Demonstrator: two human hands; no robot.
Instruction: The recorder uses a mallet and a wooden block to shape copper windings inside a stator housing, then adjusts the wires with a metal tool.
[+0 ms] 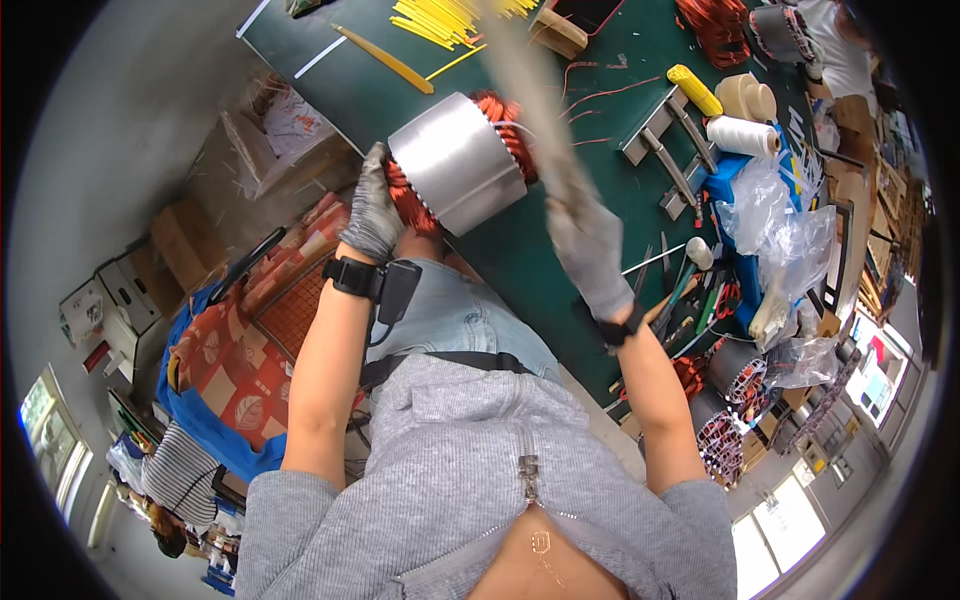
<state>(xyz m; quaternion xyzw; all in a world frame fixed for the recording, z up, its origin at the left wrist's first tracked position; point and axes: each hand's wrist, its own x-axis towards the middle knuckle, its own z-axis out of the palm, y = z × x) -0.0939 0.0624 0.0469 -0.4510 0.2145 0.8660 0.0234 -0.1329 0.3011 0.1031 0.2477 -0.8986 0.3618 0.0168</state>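
Head cam: my left hand [372, 212] was pressed against the silver stator [458, 160] at the green table [540, 265]'s edge, can't tell if its fingers were gripping. My right hand [590, 248] was clenched round a blurry pale stick [530, 95]; a careless swing could've nicked the red windings [408, 195].

Left hand [372, 212] and right hand [588, 245], both gloved, reach forward, apart.
The left hand stands with fingers up, the bare left forearm [328, 370] running back below it; to its right, the right hand curls in a motion-blurred grip, the right forearm [662, 410] slanting back behind it.
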